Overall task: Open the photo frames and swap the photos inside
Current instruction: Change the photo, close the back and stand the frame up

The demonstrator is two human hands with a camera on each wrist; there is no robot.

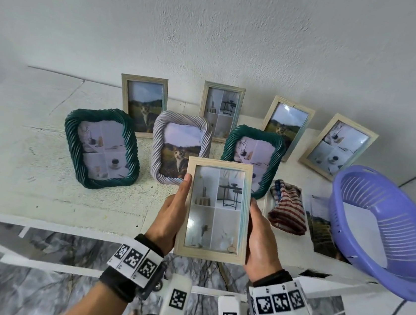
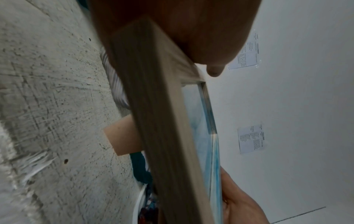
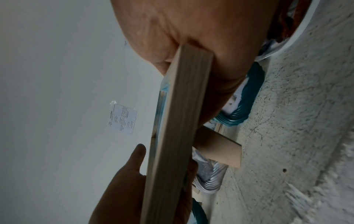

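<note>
Between both hands' fingers (image 1: 185,180), wooden photo frame (image 1: 210,254), edges gripped

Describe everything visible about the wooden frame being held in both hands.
The held frame is pale wood grain with a blue-tinted right edge, glazed, showing a four-panel interior photo. It is upright, facing the person, above the table's front edge. The left hand and right hand grip its long sides. A brown stand projects from its back.

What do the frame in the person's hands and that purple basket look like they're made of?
The held frame looks like pale wood or wood-look board: a matte streaked grain shows, with a blue wash on one side. Its front pane reflects light, so it is glass or clear plastic. The purple basket looks like moulded plastic: smooth, evenly coloured, with slotted walls.
</note>
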